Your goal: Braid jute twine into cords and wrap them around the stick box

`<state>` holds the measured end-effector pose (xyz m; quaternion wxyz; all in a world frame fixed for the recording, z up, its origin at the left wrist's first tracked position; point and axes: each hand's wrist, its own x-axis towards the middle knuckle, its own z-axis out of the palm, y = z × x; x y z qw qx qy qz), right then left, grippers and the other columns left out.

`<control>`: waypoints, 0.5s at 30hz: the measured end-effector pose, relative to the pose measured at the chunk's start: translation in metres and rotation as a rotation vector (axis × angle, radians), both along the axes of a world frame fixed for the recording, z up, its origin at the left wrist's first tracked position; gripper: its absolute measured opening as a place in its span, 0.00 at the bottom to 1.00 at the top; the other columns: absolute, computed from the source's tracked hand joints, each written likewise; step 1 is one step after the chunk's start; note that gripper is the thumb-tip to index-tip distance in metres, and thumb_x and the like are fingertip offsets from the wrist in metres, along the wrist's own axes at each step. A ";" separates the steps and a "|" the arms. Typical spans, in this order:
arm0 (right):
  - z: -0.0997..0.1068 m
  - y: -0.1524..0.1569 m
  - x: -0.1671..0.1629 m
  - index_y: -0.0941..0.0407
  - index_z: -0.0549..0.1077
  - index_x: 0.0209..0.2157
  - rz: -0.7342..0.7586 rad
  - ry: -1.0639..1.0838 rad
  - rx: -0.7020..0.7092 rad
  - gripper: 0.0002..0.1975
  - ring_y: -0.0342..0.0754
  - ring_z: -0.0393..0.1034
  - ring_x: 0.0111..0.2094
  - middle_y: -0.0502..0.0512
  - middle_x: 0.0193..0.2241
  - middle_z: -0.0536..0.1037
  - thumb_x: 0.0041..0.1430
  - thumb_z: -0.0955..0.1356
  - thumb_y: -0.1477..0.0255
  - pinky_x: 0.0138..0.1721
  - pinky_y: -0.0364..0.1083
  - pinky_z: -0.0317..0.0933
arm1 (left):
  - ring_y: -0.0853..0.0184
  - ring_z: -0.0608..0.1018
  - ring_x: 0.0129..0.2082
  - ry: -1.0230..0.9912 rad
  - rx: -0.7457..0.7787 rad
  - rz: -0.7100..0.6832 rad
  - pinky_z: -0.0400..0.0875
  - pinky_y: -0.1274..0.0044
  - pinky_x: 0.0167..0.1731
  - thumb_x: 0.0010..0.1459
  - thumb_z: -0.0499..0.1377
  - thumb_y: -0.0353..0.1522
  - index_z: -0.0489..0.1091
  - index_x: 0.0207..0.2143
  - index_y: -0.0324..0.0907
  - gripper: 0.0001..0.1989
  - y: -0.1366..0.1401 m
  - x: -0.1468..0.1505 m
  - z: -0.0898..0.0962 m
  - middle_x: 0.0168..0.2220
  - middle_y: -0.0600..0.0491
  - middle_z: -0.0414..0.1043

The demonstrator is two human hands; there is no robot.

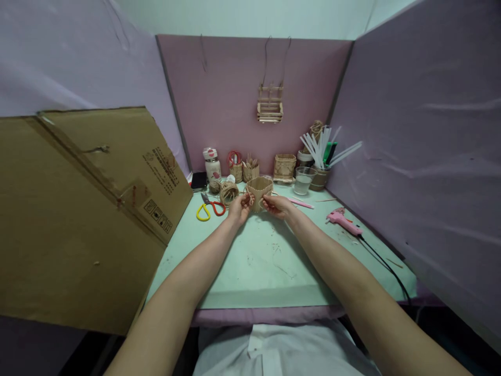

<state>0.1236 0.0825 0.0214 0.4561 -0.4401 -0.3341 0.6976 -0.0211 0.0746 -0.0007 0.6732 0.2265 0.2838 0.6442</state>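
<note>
A small holder (256,187) made of wooden craft sticks stands upright on the table between my hands, its open top facing up. Thin twine (251,200) hangs in loops at its front left. My left hand (240,209) is closed at the holder's left side, its fingertips pinching the twine. From the right, my right hand (277,206) pinches a strand of twine against the front. The exact fingertip contact is too small to make out. Beside my left hand lie a roll of twine (229,193) and scissors (211,208) with red and yellow handles.
A pink glue gun (344,221) with a black cord lies at right. Behind stand a bottle (212,166), stick-filled cups (251,171), a woven basket (284,167), a plastic cup (302,184) and a pot of white glue sticks (320,177). Cardboard (97,219) leans at left.
</note>
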 end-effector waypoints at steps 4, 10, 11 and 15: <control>0.001 -0.003 -0.003 0.59 0.67 0.26 0.001 0.013 -0.013 0.08 0.37 0.63 0.17 0.49 0.17 0.71 0.58 0.65 0.79 0.19 0.36 0.60 | 0.74 0.76 0.27 0.025 -0.007 0.014 0.70 0.83 0.29 0.49 0.60 0.20 0.68 0.29 0.36 0.06 0.001 -0.001 -0.005 0.27 0.51 0.73; -0.001 -0.009 -0.007 0.60 0.67 0.25 0.006 0.061 -0.034 0.09 0.35 0.60 0.15 0.49 0.16 0.70 0.60 0.64 0.77 0.14 0.33 0.54 | 0.76 0.74 0.23 0.017 -0.061 -0.061 0.70 0.84 0.26 0.50 0.61 0.21 0.67 0.28 0.35 0.05 0.004 0.002 -0.008 0.25 0.51 0.72; -0.002 -0.009 -0.009 0.60 0.67 0.25 -0.004 0.065 -0.030 0.08 0.35 0.60 0.15 0.49 0.16 0.70 0.59 0.64 0.78 0.14 0.33 0.55 | 0.75 0.74 0.23 0.015 -0.072 -0.088 0.70 0.83 0.26 0.52 0.60 0.21 0.68 0.28 0.35 0.04 0.004 0.002 -0.007 0.25 0.51 0.72; -0.007 -0.007 -0.014 0.60 0.67 0.25 -0.039 0.054 0.021 0.07 0.35 0.62 0.16 0.50 0.17 0.71 0.57 0.66 0.80 0.16 0.34 0.59 | 0.73 0.74 0.23 0.028 -0.165 -0.147 0.71 0.81 0.27 0.54 0.58 0.23 0.69 0.27 0.35 0.04 0.005 0.001 -0.004 0.24 0.51 0.71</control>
